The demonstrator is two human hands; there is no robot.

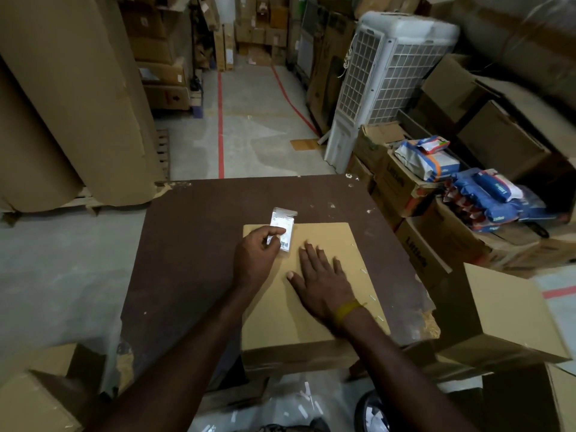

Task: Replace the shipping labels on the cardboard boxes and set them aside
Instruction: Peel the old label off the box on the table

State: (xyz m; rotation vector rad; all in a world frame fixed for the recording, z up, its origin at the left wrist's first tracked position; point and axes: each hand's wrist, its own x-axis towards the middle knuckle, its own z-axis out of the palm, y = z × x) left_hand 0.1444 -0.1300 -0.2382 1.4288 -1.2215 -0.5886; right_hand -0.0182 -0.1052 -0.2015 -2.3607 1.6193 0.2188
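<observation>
While the right hand (324, 283) lies flat with fingers spread, pinning the cardboard box (314, 294) to the brown surface (187, 244), the left hand (257, 255) pinches the shipping label (282, 227) at the box's far corner, just beyond its fingers, and would do best peeling slowly and low.

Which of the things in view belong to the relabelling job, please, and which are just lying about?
Job: cardboard box; shipping label pinched by left hand; right hand flat on box; table.

Lying about: air cooler; blue packets; cardboard rolls.
</observation>
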